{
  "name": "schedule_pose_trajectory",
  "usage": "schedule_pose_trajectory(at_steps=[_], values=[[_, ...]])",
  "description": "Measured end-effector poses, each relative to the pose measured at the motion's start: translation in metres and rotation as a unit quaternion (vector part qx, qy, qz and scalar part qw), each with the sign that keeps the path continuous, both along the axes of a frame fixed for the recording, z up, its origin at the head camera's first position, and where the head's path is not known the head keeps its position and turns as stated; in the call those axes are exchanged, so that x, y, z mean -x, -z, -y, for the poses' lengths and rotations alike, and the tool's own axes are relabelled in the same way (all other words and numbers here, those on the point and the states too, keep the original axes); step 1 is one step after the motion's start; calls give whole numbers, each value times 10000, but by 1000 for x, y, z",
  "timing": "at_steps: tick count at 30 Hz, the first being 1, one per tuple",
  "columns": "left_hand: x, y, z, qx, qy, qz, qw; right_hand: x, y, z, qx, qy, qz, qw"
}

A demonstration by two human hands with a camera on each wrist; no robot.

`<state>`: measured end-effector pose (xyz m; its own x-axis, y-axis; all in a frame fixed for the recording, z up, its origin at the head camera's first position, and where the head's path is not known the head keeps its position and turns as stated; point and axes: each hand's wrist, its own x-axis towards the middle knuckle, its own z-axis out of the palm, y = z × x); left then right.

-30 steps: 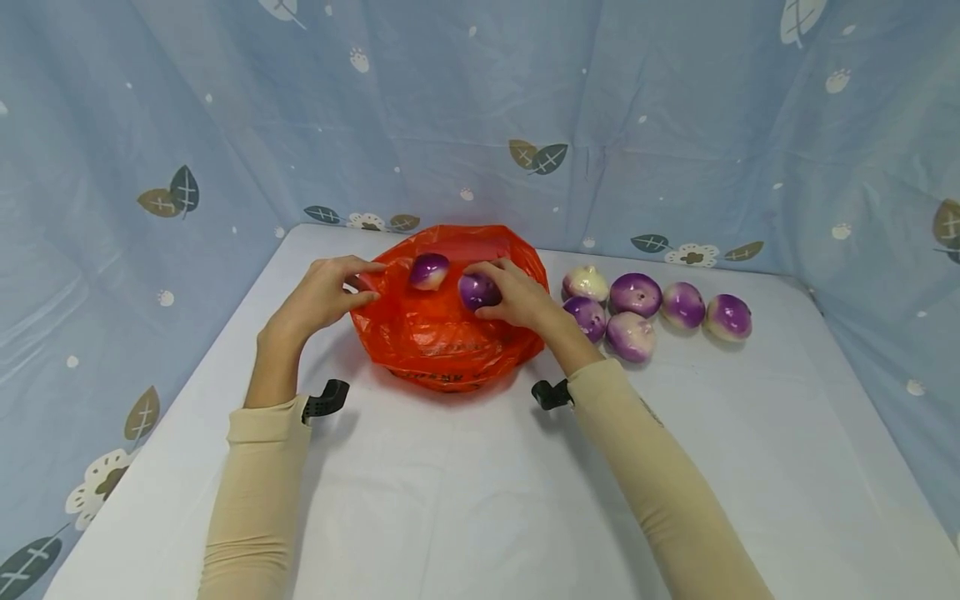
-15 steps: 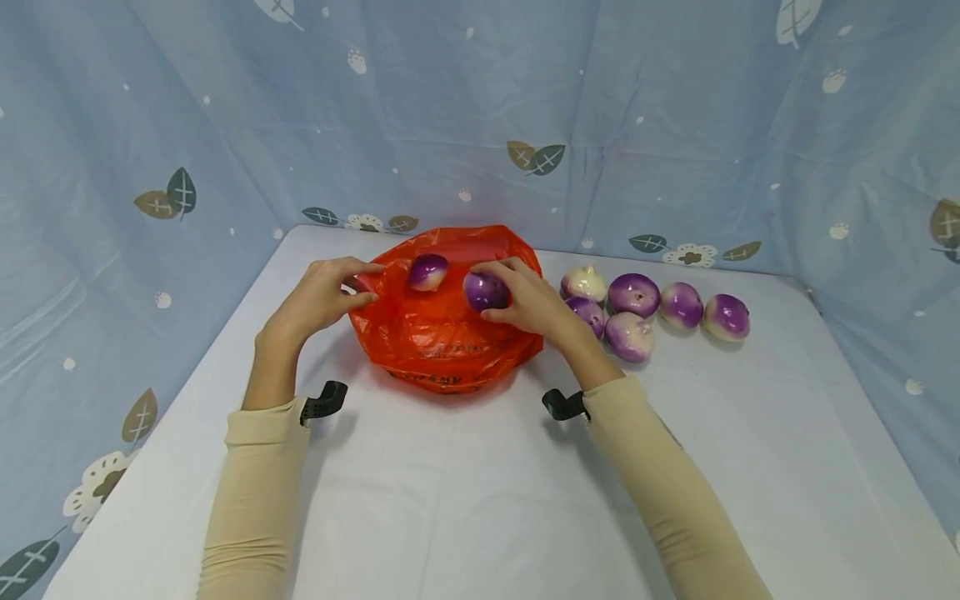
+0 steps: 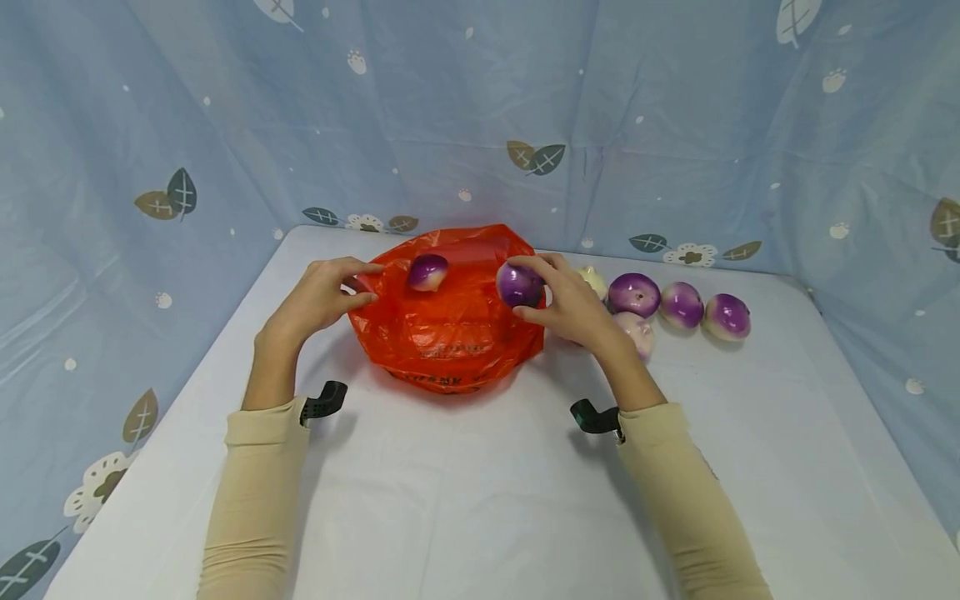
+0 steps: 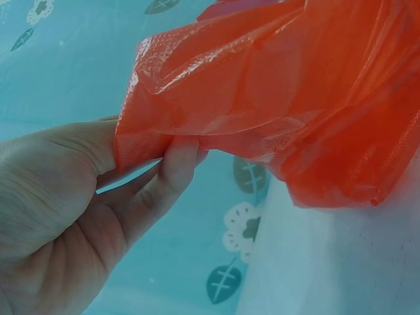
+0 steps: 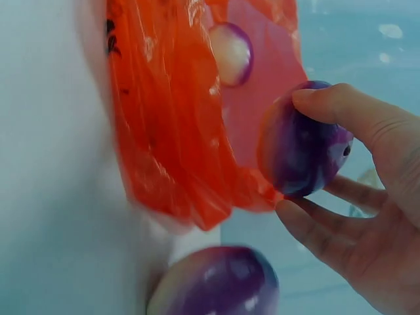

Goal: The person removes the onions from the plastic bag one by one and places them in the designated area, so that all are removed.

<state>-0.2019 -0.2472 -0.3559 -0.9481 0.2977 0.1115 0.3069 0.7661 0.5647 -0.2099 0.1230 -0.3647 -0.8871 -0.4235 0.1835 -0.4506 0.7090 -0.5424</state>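
An orange plastic bag (image 3: 450, 325) lies open on the white table (image 3: 465, 500). My left hand (image 3: 330, 287) pinches the bag's left rim (image 4: 164, 144) between thumb and fingers. One purple and white onion (image 3: 428, 272) sits inside the bag (image 5: 231, 52). My right hand (image 3: 558, 296) grips a second purple onion (image 3: 520, 285) at the bag's right rim, seen close in the right wrist view as the held onion (image 5: 300, 157).
Several more purple and white onions (image 3: 678, 307) lie in a group on the table right of the bag, one partly behind my right hand; another onion (image 5: 220, 282) lies below the hand. Blue leaf-print curtains (image 3: 480, 117) enclose the table at back and sides.
My right hand has carried its purple onion from over the middle of the bag rightward to the bag's right rim. The left hand and the onion in the bag have stayed put.
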Motion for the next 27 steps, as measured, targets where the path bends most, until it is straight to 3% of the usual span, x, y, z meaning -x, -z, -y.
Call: schedule_pose_trajectory(at_steps=[17,27], values=[[1,0,-1,-27,25,-14,10000,-31,-1,-60,263,377,-568,9973],[1,1,0,-6,15,55,10000,-39,-4,-97,272,735,-363,9963]])
